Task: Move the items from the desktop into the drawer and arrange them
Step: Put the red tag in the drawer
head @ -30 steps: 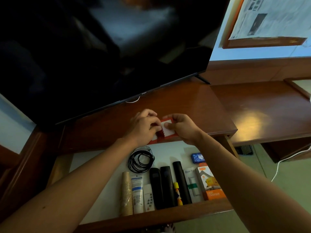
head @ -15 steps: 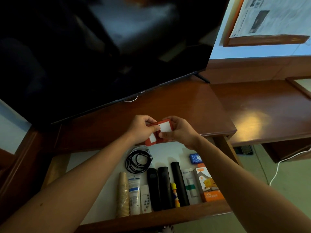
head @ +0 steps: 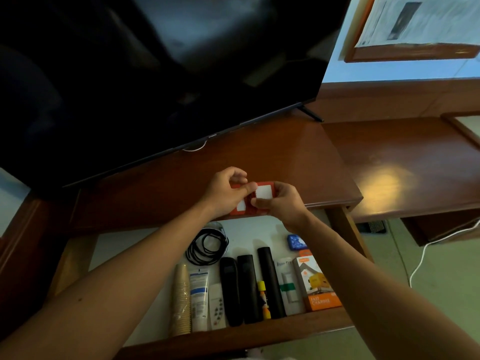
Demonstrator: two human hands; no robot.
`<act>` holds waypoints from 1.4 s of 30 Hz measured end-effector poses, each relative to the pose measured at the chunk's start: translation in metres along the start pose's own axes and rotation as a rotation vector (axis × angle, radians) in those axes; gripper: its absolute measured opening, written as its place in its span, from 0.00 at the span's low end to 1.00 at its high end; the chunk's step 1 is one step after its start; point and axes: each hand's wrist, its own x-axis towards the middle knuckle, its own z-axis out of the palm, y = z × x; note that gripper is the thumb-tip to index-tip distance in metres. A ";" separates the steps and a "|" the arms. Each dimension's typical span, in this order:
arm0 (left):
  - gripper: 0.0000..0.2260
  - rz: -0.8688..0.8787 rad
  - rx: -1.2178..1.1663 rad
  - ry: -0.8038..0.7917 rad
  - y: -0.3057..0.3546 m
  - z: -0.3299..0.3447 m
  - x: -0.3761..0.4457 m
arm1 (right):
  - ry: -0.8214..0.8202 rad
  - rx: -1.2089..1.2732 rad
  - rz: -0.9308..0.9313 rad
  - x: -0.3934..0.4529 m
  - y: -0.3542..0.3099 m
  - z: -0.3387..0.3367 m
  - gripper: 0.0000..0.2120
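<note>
Item in hand: red card packet (head: 262,194), flat, thin, rectangular, white label patches on its face; dark red toothed strip along the middle, detail too blurred to name. Held over the front edge of the tabletop (head: 298,162), above the back of the open drawer (head: 259,336).

Grip, left hand (head: 226,190): fingers curled, thumb and forefinger pinching the packet's left part. Grip, right hand (head: 283,203): fingers curled, pinching the lower right edge. Both closed on it; neither nearer than the other.

Key relation: packet's long axis runs lower-left to upper-right; free drawer floor lies straight below and toward the person, between the black cable coil (head: 207,246) and the blue packet (head: 296,241). Judged: next move is a short drop down and in, no side travel needed.

Drawer contents, front row, long axes all front-to-back, side by side:
- paper cup stack (head: 181,302), ribbed, tan, on its side
- white tube (head: 198,294), soft plastic, blue print
- small white remote (head: 217,307)
- 2 black remotes (head: 239,289), matte
- yellow marker (head: 263,300)
- black cylinder (head: 270,281), smooth
- white box w/ green band (head: 288,287)
- orange charger box (head: 317,287), glossy card

Tabletop: dark polished wood, reflective. Drawer liner pale, smooth.
</note>
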 end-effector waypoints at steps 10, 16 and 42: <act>0.32 -0.024 0.854 -0.123 -0.070 0.016 0.023 | 0.076 -0.190 0.234 0.006 0.066 -0.043 0.17; 0.39 -0.065 1.058 -0.071 -0.098 0.018 0.041 | 0.058 -0.178 0.335 0.017 0.098 -0.043 0.16; 0.38 -0.037 1.021 0.029 -0.122 0.023 0.043 | 0.066 -0.429 0.270 0.080 0.160 -0.015 0.27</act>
